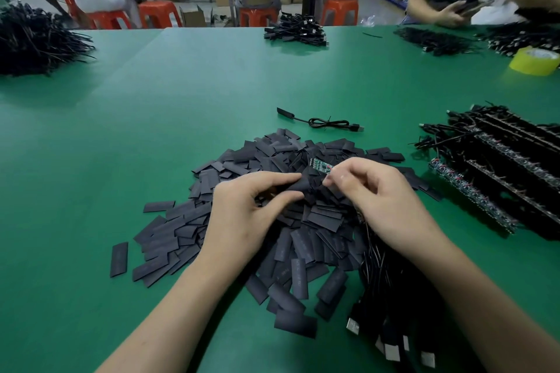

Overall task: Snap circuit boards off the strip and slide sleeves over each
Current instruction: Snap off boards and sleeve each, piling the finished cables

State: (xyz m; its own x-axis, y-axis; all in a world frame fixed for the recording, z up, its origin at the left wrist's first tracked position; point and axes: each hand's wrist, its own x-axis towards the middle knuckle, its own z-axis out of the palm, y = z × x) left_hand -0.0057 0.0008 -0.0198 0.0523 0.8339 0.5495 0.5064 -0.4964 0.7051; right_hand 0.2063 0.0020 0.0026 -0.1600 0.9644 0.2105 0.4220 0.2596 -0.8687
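Logged green counter (151, 130) under everything. Saw sleeve pile (230, 221) directly beneath the fingers (272, 182), board strips (485, 191) off to their right, cable bundle (388, 281) just below the right hand (385, 191). Found left hand (242, 215) curled, thumb and forefinger pinching one black sleeve (298, 184). Found right fingers pinched on a loose circuit board (321, 165), free end poking up past the fingertips, just beside the sleeve.
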